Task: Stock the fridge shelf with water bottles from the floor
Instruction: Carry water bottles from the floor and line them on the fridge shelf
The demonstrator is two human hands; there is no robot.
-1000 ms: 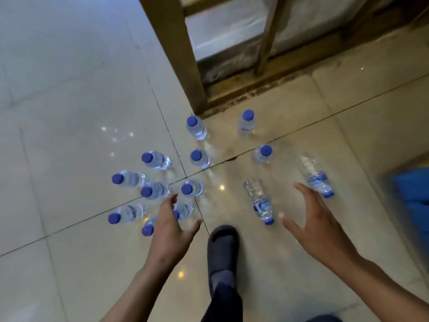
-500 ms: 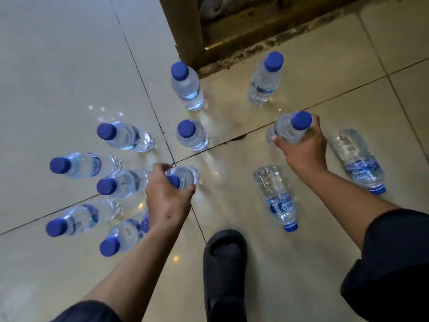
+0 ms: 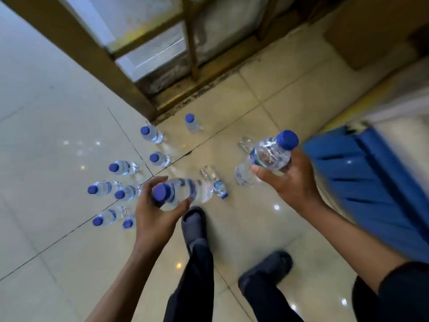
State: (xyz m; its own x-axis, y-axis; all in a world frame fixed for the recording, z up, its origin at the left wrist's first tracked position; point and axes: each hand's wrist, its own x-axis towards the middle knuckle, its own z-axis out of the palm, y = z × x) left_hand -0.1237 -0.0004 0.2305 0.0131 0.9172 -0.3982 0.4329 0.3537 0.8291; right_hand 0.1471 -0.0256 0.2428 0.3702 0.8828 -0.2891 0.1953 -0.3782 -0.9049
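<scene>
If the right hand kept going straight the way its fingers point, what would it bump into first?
The right hand grips a water bottle and points up and left across the floor. Along that line, probably the fallen bottle just beyond would come first, though depth is hard to judge from above.

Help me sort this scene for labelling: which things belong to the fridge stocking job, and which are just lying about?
Part of the job:
- bottle in the left hand
- bottle in the right hand
- standing bottles on the floor
- fallen bottle on the tiles

Just lying about:
- wooden frame
- blue crate
- cardboard box
</scene>
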